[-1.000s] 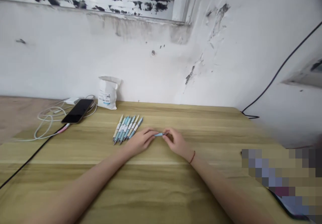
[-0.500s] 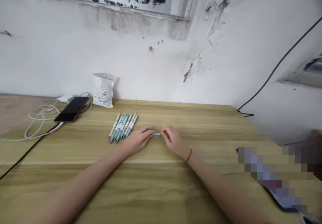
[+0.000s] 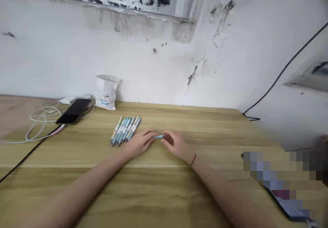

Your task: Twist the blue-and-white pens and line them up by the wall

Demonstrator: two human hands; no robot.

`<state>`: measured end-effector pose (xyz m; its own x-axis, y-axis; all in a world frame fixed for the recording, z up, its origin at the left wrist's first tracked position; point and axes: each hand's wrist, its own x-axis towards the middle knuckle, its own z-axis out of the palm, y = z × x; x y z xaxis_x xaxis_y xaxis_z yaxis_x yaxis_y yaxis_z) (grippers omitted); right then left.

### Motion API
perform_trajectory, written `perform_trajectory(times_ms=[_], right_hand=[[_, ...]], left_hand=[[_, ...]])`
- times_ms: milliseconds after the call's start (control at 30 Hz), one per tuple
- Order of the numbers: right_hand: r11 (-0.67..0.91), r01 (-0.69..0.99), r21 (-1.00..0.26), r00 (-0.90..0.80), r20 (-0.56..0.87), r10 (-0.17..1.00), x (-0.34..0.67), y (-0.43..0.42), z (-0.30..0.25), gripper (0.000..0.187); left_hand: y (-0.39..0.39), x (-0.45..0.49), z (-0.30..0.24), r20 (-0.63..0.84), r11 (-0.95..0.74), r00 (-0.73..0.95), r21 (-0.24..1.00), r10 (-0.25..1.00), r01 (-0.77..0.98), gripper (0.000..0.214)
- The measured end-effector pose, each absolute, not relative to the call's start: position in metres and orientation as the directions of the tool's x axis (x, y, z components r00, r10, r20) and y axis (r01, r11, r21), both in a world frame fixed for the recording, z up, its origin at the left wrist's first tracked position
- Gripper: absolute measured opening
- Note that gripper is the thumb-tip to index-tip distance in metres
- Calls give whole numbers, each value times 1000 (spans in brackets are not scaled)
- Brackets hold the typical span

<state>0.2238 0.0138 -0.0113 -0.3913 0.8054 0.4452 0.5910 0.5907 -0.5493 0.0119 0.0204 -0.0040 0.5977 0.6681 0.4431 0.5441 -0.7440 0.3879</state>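
A light blue pen (image 3: 159, 136) lies sideways between my two hands, just above or on the wooden table, its metallic tip pointing right. My left hand (image 3: 140, 142) is closed on the pen's left end, its fingers hiding that part. At the tip, my right hand (image 3: 176, 144) has its fingers curled round the end, with the thumb a little below the pen. Left of my left hand, several pens (image 3: 125, 131) in pale blue, green and cream lie side by side in a slanted row.
A white packet (image 3: 106, 93) stands against the wall. A phone (image 3: 73, 111) lies at the left among white cables (image 3: 42, 118) and a black cord (image 3: 28, 154). On the right, a blurred-out item (image 3: 279, 183) lies near the wooden table's edge (image 3: 266, 132).
My right thumb and fingers have parted slightly, so the pen's metallic tip now shows. My left hand keeps its hold. The pens in the row have stayed in place.
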Motion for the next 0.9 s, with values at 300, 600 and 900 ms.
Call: perform_trajectory(times_ms=[300, 600, 900], right_hand=[[607, 583, -539, -415, 445, 794, 225, 14, -9, 16], [606, 574, -551, -399, 458, 795, 224, 13, -12, 9], [620, 590, -516, -404, 476, 781, 225, 14, -10, 15]], left_hand=[[20, 12, -2, 436, -736, 593, 385, 677, 558, 28], [20, 12, -2, 423, -737, 603, 387, 676, 554, 28], [18, 15, -5, 417, -722, 594, 305, 687, 621, 29]])
